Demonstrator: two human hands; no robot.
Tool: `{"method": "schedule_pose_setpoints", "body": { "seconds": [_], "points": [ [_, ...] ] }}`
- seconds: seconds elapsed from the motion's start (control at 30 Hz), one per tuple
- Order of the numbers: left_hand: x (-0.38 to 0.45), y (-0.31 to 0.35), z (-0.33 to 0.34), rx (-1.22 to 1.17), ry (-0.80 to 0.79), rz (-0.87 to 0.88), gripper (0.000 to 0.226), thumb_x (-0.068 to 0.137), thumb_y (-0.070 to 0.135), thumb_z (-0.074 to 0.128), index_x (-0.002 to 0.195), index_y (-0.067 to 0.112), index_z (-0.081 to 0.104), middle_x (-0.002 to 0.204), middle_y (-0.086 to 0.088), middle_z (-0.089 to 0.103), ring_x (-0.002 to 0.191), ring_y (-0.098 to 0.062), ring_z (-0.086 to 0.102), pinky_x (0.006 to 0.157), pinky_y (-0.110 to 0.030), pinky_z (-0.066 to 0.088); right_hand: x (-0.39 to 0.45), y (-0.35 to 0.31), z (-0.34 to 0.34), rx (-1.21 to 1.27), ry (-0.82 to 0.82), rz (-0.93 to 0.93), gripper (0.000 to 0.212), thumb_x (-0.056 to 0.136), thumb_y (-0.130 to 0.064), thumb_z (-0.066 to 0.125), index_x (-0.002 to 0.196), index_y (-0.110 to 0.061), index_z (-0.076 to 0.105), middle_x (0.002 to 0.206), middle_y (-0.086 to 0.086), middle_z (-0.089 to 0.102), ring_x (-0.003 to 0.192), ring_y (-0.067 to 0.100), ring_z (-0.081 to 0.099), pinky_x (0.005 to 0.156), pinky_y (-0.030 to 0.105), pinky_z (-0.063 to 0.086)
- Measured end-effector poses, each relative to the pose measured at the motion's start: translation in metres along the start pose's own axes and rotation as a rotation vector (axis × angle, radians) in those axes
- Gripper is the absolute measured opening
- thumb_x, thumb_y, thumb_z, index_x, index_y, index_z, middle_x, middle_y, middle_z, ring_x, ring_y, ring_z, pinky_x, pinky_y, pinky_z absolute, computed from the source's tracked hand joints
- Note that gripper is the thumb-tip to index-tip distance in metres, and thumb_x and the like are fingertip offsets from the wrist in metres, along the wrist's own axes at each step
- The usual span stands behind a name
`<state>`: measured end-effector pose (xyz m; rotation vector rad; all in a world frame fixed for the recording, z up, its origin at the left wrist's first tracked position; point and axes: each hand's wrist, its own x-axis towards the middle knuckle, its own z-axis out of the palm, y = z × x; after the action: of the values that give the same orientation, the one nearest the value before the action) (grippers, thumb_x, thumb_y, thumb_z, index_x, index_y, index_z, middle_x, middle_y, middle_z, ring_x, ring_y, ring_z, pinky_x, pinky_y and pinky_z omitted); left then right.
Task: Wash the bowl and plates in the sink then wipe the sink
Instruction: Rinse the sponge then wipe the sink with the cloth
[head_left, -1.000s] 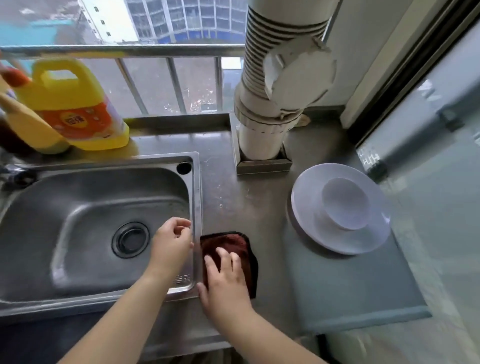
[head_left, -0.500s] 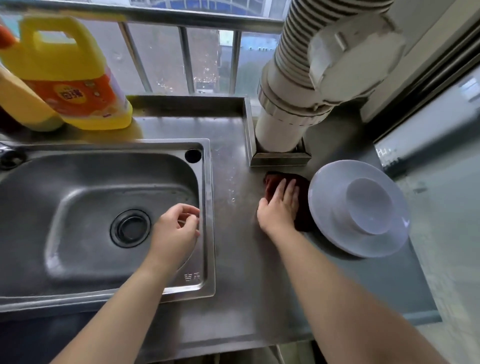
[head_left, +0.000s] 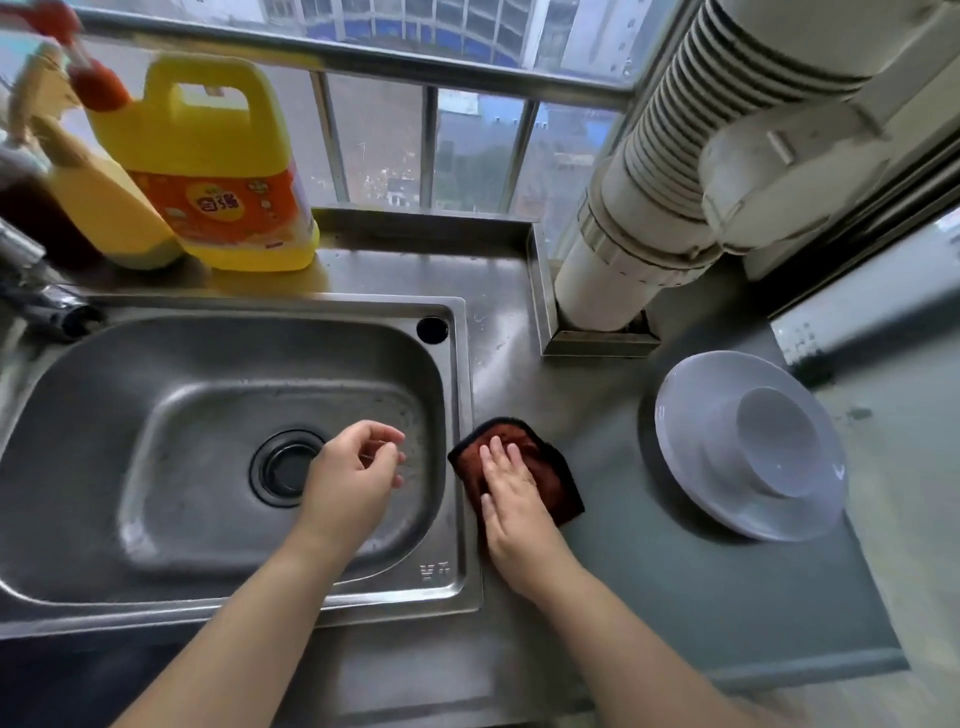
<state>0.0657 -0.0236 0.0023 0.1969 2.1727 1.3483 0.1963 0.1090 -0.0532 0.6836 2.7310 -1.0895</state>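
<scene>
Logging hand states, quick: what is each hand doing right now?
Left hand: loosely curled over the sink, holding nothing.
Right hand: flat, fingers straight, pressing the brown cloth on the counter.

Head view, looking steeply down, close over sink (head_left: 457, 364) (single camera).

Yellow detergent jug (head_left: 218, 171) with orange label stands on the steel counter (head_left: 506, 291) behind the basin, touching a smaller yellow bottle (head_left: 98, 208) to its left. Ribbed white vent pipe (head_left: 654, 208) rises from the counter's back right corner. Window railing (head_left: 363, 52) behind. Chrome faucet (head_left: 36, 291) at far left.
</scene>
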Motion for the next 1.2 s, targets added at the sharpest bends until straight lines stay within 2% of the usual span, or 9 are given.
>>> {"method": "schedule_pose_setpoints", "body": {
  "seconds": [0.2,0.43,0.6,0.7,0.8,0.87,0.93,1.1,1.2],
  "points": [
    [0.016,-0.003,0.006,-0.032,0.023,-0.027,0.022,0.092,0.0,0.051,0.083,0.016,0.063,0.076,-0.004,0.066,0.063,-0.014,0.062,0.053,-0.013,0.046,0.129,-0.009,-0.027,-0.058,0.016,0.144,0.055,0.102,-0.016,0.027,0.152,-0.009,0.004,0.16,0.007,-0.006,0.147,0.021,-0.01,0.116,0.027,-0.008],
    [0.054,0.0,-0.011,0.094,0.111,-0.021,0.023,0.089,0.008,0.056,0.078,0.028,0.063,0.073,0.002,0.068,0.07,-0.02,0.066,0.07,-0.036,0.053,0.259,-0.039,-0.061,-0.228,-0.051,0.177,0.055,0.101,-0.015,0.025,0.151,-0.005,0.005,0.159,0.015,-0.004,0.146,0.033,-0.006,0.118,0.036,-0.003],
    [0.076,0.001,-0.028,0.074,0.199,-0.054,0.023,0.089,0.008,0.057,0.078,0.027,0.063,0.073,0.003,0.068,0.071,-0.022,0.067,0.073,-0.045,0.056,0.27,-0.086,-0.031,-0.358,-0.173,-0.138,0.057,0.099,-0.016,0.033,0.152,-0.013,0.013,0.16,0.008,0.003,0.147,0.027,0.003,0.119,0.036,0.008],
    [0.079,-0.003,-0.037,0.077,0.225,-0.072,0.022,0.089,0.01,0.058,0.078,0.028,0.063,0.074,0.005,0.069,0.069,-0.018,0.068,0.068,-0.039,0.055,0.268,-0.095,-0.022,-0.251,-0.22,-0.3,0.056,0.097,-0.012,0.037,0.15,-0.021,0.024,0.159,-0.001,0.015,0.147,0.018,0.008,0.116,0.028,0.007],
    [0.075,-0.01,-0.055,0.064,0.242,-0.091,0.023,0.09,0.008,0.056,0.081,0.027,0.063,0.075,0.003,0.069,0.06,-0.009,0.065,0.062,-0.03,0.052,0.259,-0.068,-0.035,-0.182,-0.104,-0.295,0.05,0.096,-0.015,0.046,0.144,-0.028,0.039,0.157,-0.003,0.023,0.146,0.016,0.014,0.113,0.018,0.003],
    [0.073,-0.017,-0.069,0.048,0.255,-0.1,0.023,0.09,0.006,0.056,0.081,0.026,0.063,0.076,0.002,0.069,0.058,-0.007,0.065,0.062,-0.029,0.051,0.25,-0.05,-0.043,-0.245,0.001,-0.173,0.045,0.097,-0.027,0.049,0.141,-0.036,0.042,0.16,0.0,0.01,0.147,0.019,0.005,0.114,0.022,0.0],
    [0.072,-0.025,-0.083,0.028,0.269,-0.118,0.023,0.09,0.005,0.057,0.081,0.025,0.063,0.075,0.001,0.069,0.057,-0.007,0.064,0.063,-0.031,0.051,0.248,-0.054,-0.045,-0.292,-0.015,-0.026,0.045,0.098,-0.034,0.043,0.142,-0.043,0.036,0.161,0.002,-0.003,0.147,0.022,-0.005,0.116,0.03,-0.001],
    [0.076,-0.04,-0.11,-0.014,0.233,-0.132,0.021,0.091,0.005,0.056,0.083,0.022,0.064,0.075,0.0,0.069,0.061,-0.014,0.066,0.068,-0.036,0.054,0.264,-0.107,-0.005,-0.247,-0.011,-0.09,0.06,0.098,-0.019,0.044,0.152,-0.02,0.017,0.16,0.005,0.008,0.147,0.023,0.005,0.117,0.03,0.003],
    [0.077,-0.047,-0.135,-0.04,0.172,-0.142,0.019,0.092,0.005,0.056,0.084,0.021,0.064,0.076,0.0,0.068,0.065,-0.016,0.066,0.07,-0.036,0.056,0.252,-0.126,0.026,-0.299,0.126,-0.137,0.063,0.093,-0.005,0.047,0.15,-0.018,0.022,0.159,0.004,0.015,0.147,0.023,0.01,0.117,0.029,0.005]
  ]
}}
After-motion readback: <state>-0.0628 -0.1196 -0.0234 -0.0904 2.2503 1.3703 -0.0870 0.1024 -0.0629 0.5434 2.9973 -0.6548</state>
